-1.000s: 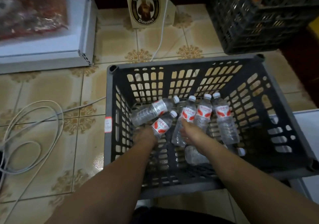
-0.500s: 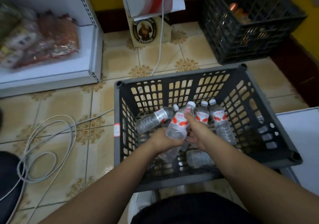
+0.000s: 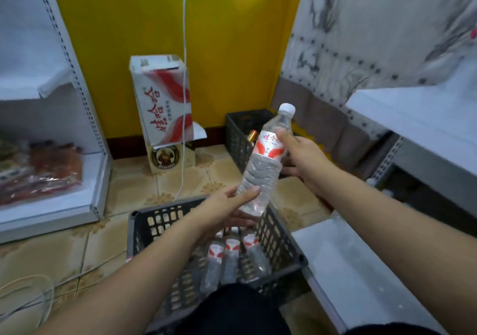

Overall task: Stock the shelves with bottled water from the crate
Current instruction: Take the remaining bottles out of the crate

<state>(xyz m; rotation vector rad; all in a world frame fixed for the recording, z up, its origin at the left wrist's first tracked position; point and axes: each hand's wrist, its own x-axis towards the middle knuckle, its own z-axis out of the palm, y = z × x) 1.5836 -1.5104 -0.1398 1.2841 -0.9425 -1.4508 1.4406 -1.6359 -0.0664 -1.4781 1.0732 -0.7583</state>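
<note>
I hold one water bottle (image 3: 263,164) above the black crate (image 3: 281,241), both hands on it. My left hand (image 3: 227,209) cups the base end: the thumb lies along the near side of the ribbed lower body and the fingers curl under and behind it. My right hand (image 3: 299,154) takes the upper body at the red-and-white label, thumb across the front just under the shoulder, fingers wrapped behind. Neither hand is loose; both are closed around the bottle.

The bottle's long axis runs from lower left to upper right, tilted away from me, white cap (image 3: 287,109) uppermost and pointing toward the white shelf (image 3: 418,118) on my right. The base sits directly over the crate's far rim; the cap end is the end nearer that shelf.

The shelf lies to the right of the right hand and at about cap level, well apart from the bottle. The right hand is the nearer hand, and it already holds the bottle above its middle. I judge that the placing move belongs to the right hand alone: the left releases the base, the right swings the bottle upright and carries it rightward onto the shelf surface.

More water bottles (image 3: 232,254) lie in the crate below my left forearm, so the stocking is not finished.
</note>
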